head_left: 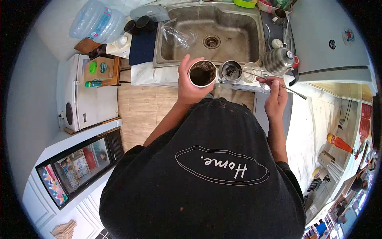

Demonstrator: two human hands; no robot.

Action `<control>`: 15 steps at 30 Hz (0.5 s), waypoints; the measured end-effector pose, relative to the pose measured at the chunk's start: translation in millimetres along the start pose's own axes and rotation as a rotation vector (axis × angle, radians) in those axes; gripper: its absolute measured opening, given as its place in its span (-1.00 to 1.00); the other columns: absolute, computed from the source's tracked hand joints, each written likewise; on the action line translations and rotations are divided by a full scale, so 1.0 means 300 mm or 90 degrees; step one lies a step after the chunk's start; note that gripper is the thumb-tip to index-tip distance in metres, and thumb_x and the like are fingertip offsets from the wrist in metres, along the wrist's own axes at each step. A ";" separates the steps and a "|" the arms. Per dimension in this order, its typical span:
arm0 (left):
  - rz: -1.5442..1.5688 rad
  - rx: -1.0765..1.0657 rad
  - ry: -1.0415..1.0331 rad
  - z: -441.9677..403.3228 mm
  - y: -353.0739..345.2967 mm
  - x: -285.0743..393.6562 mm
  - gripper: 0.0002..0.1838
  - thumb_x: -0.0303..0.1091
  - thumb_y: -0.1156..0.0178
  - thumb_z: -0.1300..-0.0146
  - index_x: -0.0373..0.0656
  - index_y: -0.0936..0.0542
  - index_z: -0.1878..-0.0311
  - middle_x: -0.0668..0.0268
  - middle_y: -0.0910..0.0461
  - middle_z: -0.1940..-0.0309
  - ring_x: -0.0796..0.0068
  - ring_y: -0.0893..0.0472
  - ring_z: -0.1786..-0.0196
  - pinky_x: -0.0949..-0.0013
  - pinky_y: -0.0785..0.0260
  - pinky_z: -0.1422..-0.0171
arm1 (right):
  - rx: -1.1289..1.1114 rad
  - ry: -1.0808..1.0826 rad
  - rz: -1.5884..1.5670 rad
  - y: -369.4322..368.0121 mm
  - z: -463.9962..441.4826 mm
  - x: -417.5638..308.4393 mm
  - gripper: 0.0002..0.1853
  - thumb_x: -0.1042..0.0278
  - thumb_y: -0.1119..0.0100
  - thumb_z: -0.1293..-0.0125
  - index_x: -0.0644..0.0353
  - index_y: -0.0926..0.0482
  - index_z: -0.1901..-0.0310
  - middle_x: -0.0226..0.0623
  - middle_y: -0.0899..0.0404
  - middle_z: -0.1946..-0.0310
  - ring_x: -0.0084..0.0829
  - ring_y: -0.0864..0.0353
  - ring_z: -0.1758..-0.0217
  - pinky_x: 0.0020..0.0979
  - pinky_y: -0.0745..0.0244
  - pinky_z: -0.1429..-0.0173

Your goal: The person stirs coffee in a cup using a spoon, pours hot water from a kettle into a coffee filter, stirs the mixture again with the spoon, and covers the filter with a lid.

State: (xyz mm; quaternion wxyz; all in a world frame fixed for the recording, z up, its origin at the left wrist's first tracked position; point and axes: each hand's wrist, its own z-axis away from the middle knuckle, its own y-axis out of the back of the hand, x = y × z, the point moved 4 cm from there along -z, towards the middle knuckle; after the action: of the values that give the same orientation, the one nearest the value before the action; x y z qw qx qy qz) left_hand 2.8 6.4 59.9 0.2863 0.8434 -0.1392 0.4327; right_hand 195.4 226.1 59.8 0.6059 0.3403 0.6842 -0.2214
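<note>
My left hand (189, 85) is wrapped around a white-rimmed cup (216, 75), which tips its mouth toward me. Dark brown, crumbly matter lines the inside of that cup. My right hand (276, 95) pinches a long thin metal bar spoon (293, 91) partway along its shaft. The spoon's far end reaches into a small metal pitcher (230, 81) on the counter edge, where some dark matter shows. Beside the pitcher is a clear glass vessel (250, 77), partly behind the spoon. A steel kettle (278, 59) stands just beyond my right hand.
A steel sink (238, 26) with a crumpled clear plastic bag (179, 36) lies ahead. Two black cups (145, 24) and a large water bottle (97, 22) stand at its left. To the right runs a marbled counter (300, 135) with a red-orange bottle (339, 142) near its edge.
</note>
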 end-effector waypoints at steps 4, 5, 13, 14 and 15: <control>0.016 0.003 0.018 0.012 0.000 -0.002 0.23 -0.58 -0.56 0.03 -0.21 0.11 -0.58 -0.02 -0.46 -0.30 0.17 -0.57 -0.30 0.15 -0.43 -0.44 | 0.033 0.005 0.034 0.018 -0.001 -0.002 -0.63 0.29 0.28 -0.73 0.39 -0.51 -0.03 0.02 -0.74 0.13 -0.15 -0.76 -0.08 -0.21 -0.54 -0.31; 0.013 0.004 0.024 0.015 -0.001 -0.002 0.23 -0.58 -0.56 0.03 -0.21 0.11 -0.58 -0.02 -0.46 -0.30 0.17 -0.57 -0.31 0.15 -0.43 -0.44 | 0.030 0.001 0.035 0.019 -0.001 -0.003 -0.64 0.28 0.28 -0.73 0.39 -0.51 -0.03 0.03 -0.74 0.14 -0.15 -0.77 -0.07 -0.21 -0.54 -0.31; 0.028 -0.009 0.033 0.006 -0.024 0.002 0.23 -0.56 -0.59 0.03 -0.22 0.09 -0.58 -0.03 -0.47 -0.30 0.15 -0.58 -0.31 0.14 -0.43 -0.44 | 0.103 0.017 0.066 0.053 -0.004 -0.013 -0.65 0.31 0.22 -0.70 0.39 -0.55 0.03 -0.03 -0.78 0.21 -0.31 -0.76 0.03 -0.30 -0.54 -0.25; 0.032 -0.010 0.036 0.002 -0.024 0.005 0.23 -0.55 -0.59 0.03 -0.22 0.09 -0.58 -0.03 -0.47 -0.29 0.15 -0.58 -0.31 0.14 -0.43 -0.44 | 0.131 0.005 0.003 0.061 0.001 -0.018 -0.65 0.31 0.23 -0.71 0.40 -0.53 0.02 0.00 -0.77 0.23 -0.27 -0.77 0.04 -0.27 -0.56 -0.24; 0.032 -0.018 0.043 -0.002 -0.025 0.007 0.23 -0.55 -0.59 0.03 -0.23 0.08 -0.58 -0.03 -0.47 -0.29 0.15 -0.58 -0.31 0.14 -0.43 -0.44 | 0.158 -0.007 -0.061 0.064 0.005 -0.053 -0.66 0.30 0.23 -0.71 0.40 -0.51 0.02 0.04 -0.77 0.24 -0.23 -0.78 0.05 -0.25 -0.57 -0.24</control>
State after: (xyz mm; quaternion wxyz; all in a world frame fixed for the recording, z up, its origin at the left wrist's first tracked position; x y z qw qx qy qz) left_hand 7.3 12.9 59.3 0.2916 0.8204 -0.1569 0.4661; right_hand 211.1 234.9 77.3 0.5516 0.3782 0.6636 -0.3351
